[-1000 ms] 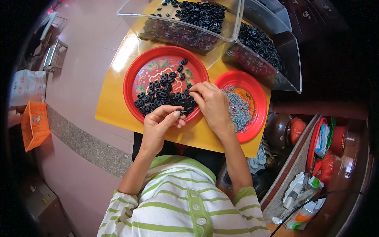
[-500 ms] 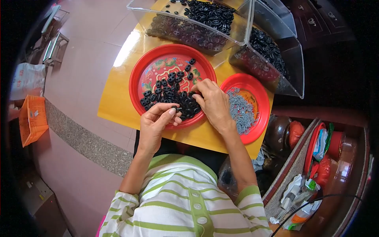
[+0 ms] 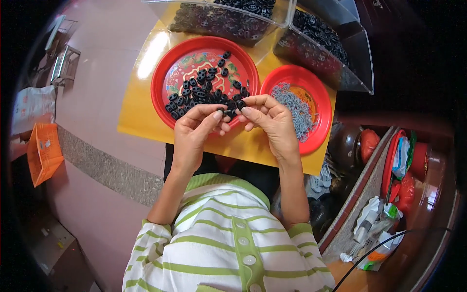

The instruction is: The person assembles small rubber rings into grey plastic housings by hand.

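Over the near rim of a round red tray (image 3: 156, 85), my two hands are close together. My left hand (image 3: 190, 134) pinches a small black piece (image 3: 220, 110) with a short greyish pin pointing right from it. Between thumb and forefinger, my right hand (image 3: 276, 127) grips a black oval two-hole piece (image 3: 240, 104). Many similar black oval pieces (image 3: 195, 91) lie loose in the tray, mostly toward its near side. To the right, a smaller red dish (image 3: 323, 117) bears a heap of small grey pins or screws (image 3: 294, 109); their exact kind is too small to tell.
Two clear plastic bins (image 3: 277, 20) (image 3: 362, 73) filled with black pieces stand at the back of the yellow table (image 3: 134, 121). An orange bag (image 3: 46, 153) is on the left. Beside the table at right are jars, packets (image 3: 384, 243) and a dark cable (image 3: 369, 257).
My right hand has left the pile with a black oval piece and come up beside my left hand. The view has shifted, so tray and dish appear higher.
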Tool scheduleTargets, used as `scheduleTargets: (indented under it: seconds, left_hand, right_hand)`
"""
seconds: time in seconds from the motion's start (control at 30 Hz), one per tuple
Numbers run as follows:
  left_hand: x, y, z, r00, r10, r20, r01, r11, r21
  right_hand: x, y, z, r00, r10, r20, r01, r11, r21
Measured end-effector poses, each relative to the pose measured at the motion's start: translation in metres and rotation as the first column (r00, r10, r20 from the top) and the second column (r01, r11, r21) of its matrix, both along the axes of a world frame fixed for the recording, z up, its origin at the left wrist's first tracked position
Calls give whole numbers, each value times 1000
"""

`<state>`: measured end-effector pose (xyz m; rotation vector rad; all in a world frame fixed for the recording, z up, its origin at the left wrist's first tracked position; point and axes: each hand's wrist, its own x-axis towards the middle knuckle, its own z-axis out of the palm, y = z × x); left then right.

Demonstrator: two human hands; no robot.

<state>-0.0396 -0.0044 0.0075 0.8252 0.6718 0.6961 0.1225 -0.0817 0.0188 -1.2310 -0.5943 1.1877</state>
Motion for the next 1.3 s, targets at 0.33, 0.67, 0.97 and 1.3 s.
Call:
scheduleTargets:
  seconds: [0.33, 0.67, 0.97, 1.3]
  left_hand:
    - [19, -17, 6, 994, -88, -65, 89, 996, 21]
    - [24, -19, 5, 993, -79, -91, 84, 995, 51]
    - [28, -18, 4, 992, -94, -79, 97, 994, 46]
    - [30, -21, -2, 992, -82, -100, 93, 990, 110]
  right_hand:
    - [-1, -28, -6, 989, -70, -130, 80, 994, 76]
    - [-3, -31, -6, 988, -155, -25, 157, 980, 123]
    - [-2, -29, -8, 986, -165, 13, 161, 977, 137]
    - [-4, -28, -12, 975, -199, 103, 185, 974, 133]
